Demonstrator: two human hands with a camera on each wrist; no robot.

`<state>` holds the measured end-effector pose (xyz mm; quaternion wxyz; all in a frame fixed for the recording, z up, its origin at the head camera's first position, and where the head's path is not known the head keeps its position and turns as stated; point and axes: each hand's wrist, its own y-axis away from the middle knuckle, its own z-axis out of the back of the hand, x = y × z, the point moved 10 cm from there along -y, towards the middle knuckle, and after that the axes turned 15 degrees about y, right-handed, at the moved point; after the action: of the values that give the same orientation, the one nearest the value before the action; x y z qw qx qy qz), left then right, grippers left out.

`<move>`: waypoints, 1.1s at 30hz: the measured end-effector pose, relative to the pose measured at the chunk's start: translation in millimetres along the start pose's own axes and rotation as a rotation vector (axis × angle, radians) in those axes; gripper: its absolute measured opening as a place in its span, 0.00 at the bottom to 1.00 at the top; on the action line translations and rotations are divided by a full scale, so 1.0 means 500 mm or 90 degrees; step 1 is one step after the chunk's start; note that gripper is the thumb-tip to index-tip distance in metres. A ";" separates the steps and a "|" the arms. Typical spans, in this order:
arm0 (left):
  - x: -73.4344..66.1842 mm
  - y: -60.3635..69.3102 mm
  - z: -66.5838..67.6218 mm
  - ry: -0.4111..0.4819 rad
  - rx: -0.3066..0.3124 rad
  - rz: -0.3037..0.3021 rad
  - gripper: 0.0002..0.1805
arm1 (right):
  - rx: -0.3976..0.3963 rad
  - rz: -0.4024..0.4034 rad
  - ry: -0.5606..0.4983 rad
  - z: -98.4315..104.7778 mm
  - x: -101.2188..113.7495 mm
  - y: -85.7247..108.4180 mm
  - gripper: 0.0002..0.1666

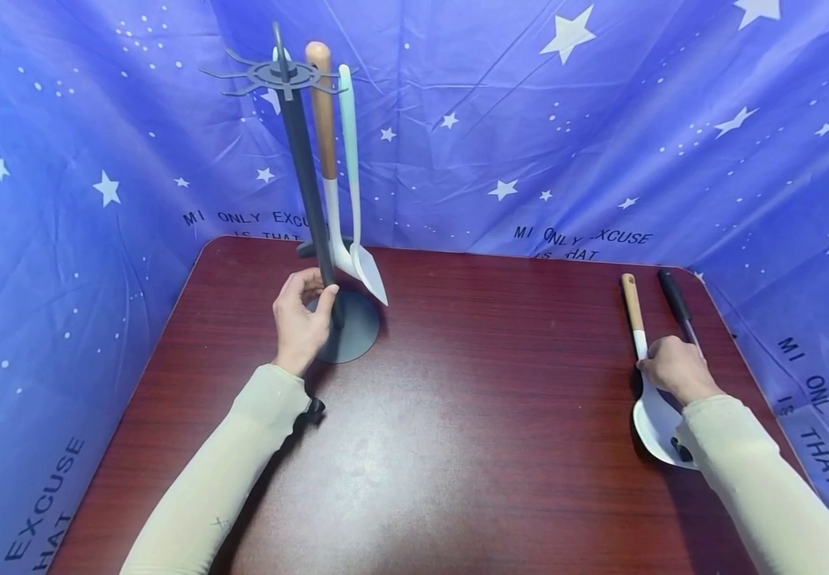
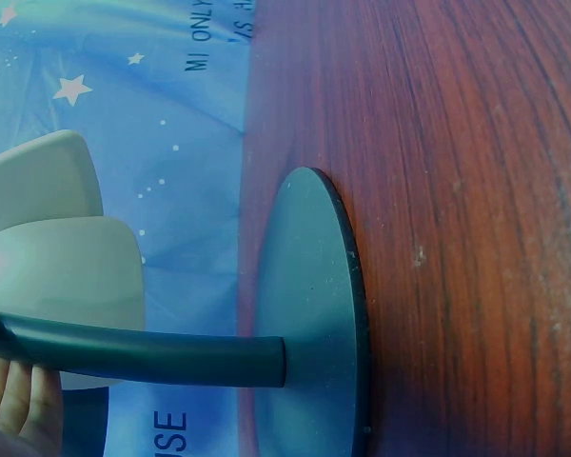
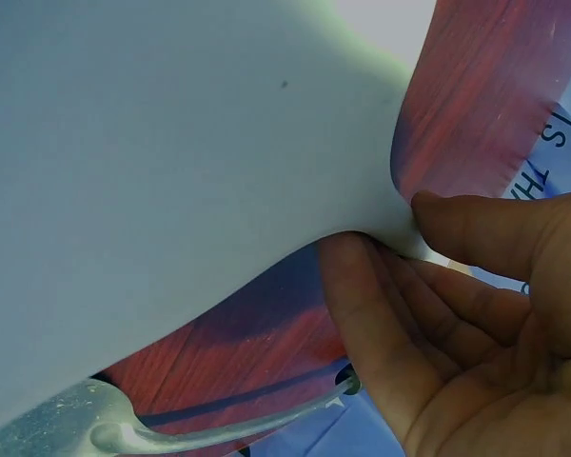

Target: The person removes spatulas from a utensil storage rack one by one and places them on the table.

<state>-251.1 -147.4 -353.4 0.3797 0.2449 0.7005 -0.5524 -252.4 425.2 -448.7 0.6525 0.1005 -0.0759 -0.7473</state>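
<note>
At the left of the head view, my left hand (image 1: 303,318) grips the lower pole of a dark grey utensil stand (image 1: 304,160). From its hooked top ring hang a wooden-handled utensil (image 1: 323,120) and a mint-handled spatula (image 1: 351,136), their white heads by the pole. The left wrist view shows the stand's round base (image 2: 309,276) flat on the table. On the right, my right hand (image 1: 676,369) pinches the white neck of a wooden-handled spatula (image 1: 650,419) between thumb and fingers. Its broad white head fills much of the right wrist view; my sleeve partly hides it in the head view.
A black-handled metal utensil (image 1: 676,297) lies beside the white spatula, near the right edge of the dark red table (image 1: 486,399). Blue star-patterned cloth (image 1: 458,80) hangs behind the table and along both sides.
</note>
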 end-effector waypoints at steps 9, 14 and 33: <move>-0.004 -0.001 -0.001 -0.001 0.002 -0.007 0.09 | 0.007 0.006 0.003 0.000 0.001 -0.005 0.12; -0.004 -0.001 -0.001 0.001 0.003 -0.006 0.09 | 0.017 0.021 0.005 0.002 0.004 -0.006 0.11; -0.001 -0.001 -0.001 0.001 0.003 -0.001 0.09 | -0.071 0.037 -0.033 0.066 0.084 -0.004 0.20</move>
<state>-251.2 -147.1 -352.8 0.3782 0.2455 0.6996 -0.5543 -267.9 383.2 -419.3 0.6765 0.0419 -0.0539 -0.7333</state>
